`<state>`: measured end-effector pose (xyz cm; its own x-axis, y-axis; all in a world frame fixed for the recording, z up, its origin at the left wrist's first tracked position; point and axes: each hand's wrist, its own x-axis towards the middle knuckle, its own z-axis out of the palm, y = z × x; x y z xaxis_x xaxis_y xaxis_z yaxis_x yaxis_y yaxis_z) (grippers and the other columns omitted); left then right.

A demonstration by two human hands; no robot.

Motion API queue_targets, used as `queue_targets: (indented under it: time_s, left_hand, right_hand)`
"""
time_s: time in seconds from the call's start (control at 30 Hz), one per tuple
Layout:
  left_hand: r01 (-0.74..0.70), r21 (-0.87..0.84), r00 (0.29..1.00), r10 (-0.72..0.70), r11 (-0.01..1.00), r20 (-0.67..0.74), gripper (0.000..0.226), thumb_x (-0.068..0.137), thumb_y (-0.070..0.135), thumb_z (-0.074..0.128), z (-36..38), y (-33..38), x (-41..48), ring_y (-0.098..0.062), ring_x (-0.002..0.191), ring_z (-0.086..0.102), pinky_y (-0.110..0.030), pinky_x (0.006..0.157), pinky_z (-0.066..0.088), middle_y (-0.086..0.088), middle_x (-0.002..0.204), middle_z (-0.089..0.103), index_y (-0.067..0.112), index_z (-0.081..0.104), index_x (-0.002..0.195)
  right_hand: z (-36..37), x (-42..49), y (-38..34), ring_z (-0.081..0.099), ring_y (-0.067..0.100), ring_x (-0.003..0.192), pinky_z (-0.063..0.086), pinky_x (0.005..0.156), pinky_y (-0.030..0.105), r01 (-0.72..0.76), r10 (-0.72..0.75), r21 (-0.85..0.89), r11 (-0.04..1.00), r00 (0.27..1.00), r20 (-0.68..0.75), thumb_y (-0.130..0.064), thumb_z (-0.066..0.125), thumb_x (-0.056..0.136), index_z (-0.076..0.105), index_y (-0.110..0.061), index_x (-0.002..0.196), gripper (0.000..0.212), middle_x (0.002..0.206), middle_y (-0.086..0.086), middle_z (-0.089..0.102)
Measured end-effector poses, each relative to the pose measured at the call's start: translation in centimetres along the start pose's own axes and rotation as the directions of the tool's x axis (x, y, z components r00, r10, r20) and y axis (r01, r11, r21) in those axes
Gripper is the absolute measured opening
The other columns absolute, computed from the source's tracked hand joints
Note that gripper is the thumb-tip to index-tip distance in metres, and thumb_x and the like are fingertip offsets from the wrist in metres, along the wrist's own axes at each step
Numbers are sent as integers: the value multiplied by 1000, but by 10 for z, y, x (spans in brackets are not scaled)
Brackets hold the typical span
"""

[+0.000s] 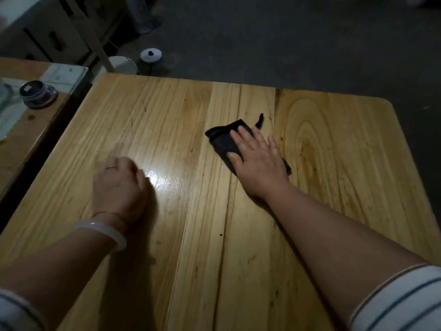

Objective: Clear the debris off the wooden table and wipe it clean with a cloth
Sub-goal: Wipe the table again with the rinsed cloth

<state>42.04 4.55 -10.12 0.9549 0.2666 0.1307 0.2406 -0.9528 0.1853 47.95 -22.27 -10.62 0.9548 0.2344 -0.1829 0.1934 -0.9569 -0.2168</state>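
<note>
Left hand [119, 185] is a fist on the table [334, 144], nothing visible in it. Right hand [257, 158] lies flat, fingers straight, pressing the cloth [222, 139] mid-table. I'd keep even pressure and wipe long strokes along the grain.

This looks like a dim room in a home, or a plain back room; the view does not settle which. A light wooden table of varnished planks [334, 163] with rounded corners stands on a dark grey floor [286, 44], and the only light is one bright glare spot on the wood. Just beside it on the left is a second, reddish-brown table [21, 144] with a clear sheet [64, 75] over part of its top and a squat round dark jar [38, 94] on it. Further back are pale boxes or drawers with cut-out hand slots [69, 32], a slanting white wooden leg [100, 48], and a white round lid-like object with a black knob [151, 55] on the floor.
</note>
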Motion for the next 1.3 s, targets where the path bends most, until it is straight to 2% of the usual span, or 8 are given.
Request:
queue_targets:
  time_s: [0.17, 0.37, 0.47, 0.6, 0.73, 0.9, 1.0, 1.3]
  left_hand:
    - [-78, -166, 996, 83, 983, 24, 17, 92, 23, 46, 15, 85, -8, -29, 94, 47, -42, 85, 39, -11, 100, 51, 9, 53, 96]
    - [24, -252, 997, -5, 967, 75, 14, 94, 20, 43, 28, 102, -5, -30, 97, 44, -40, 88, 34, -12, 103, 49, 9, 51, 97]
    - [8, -246, 998, 7, 969, 59, 11, 93, 18, 46, 31, 103, -8, -32, 97, 42, -41, 88, 30, -13, 102, 49, 9, 52, 94]
    - [0, -190, 999, 9, 982, 47, 14, 93, 21, 44, 38, 103, -7, -31, 96, 42, -40, 87, 30, -12, 101, 50, 10, 52, 94]
    - [8, -149, 1000, -4, 989, 23, 13, 92, 23, 39, 43, 105, -9, -28, 92, 41, -41, 85, 31, -9, 97, 47, 14, 48, 91]
    - [-38, -97, 999, 40, 995, 24, 25, 89, 31, 29, 46, 102, -10, -26, 87, 42, -41, 80, 36, -7, 93, 47, 14, 48, 90]
    - [-38, -90, 999, 39, 995, 3, 25, 88, 30, 31, 47, 103, -10, -27, 85, 43, -41, 77, 36, -8, 91, 48, 13, 49, 88]
    - [-28, -78, 1000, 28, 997, -6, 30, 86, 32, 25, 47, 104, -10, -24, 81, 42, -40, 74, 35, -6, 88, 48, 14, 49, 84]
  right_hand:
    - [4, -23, -7, -17, 11, 149, -12, 121, 44, -90, 93, 80, 993, 995, -33, -49, 13, 105, -6, -30, 156, 58, 164, -10, -13]
    - [4, -110, -3, -15, 12, 150, -4, 121, 45, 242, -244, 43, 969, 968, 59, -50, 15, 102, 6, -35, 156, 58, 164, -12, -6]
    - [10, -143, 5, 10, 19, 152, 8, 117, 45, 429, -428, 14, 903, 895, 125, -50, 27, 101, 28, -33, 153, 55, 162, -8, 22]
    - [8, -140, 24, -3, 9, 151, -2, 119, 39, 596, -604, 103, 796, 777, 176, -52, 30, 102, 25, -38, 153, 53, 162, -16, 15]
    - [-3, -100, 33, -17, 0, 147, -11, 120, 37, 449, -462, 113, 886, 872, 159, -55, 23, 100, 10, -44, 154, 56, 162, -22, 0]
    - [-16, -36, 45, -16, 3, 148, -6, 123, 40, 266, -268, 30, 963, 959, 94, -59, 7, 95, 1, -42, 154, 61, 162, -20, -6]
    - [-20, 5, 50, -12, 6, 149, -4, 123, 43, 153, -153, 16, 988, 987, 40, -53, 14, 102, 2, -38, 156, 57, 163, -16, -5]
    - [-11, 52, 7, -18, 19, 150, -12, 120, 48, -253, 257, 64, 965, 964, -63, -47, 13, 104, -6, -26, 156, 59, 164, -3, -12]
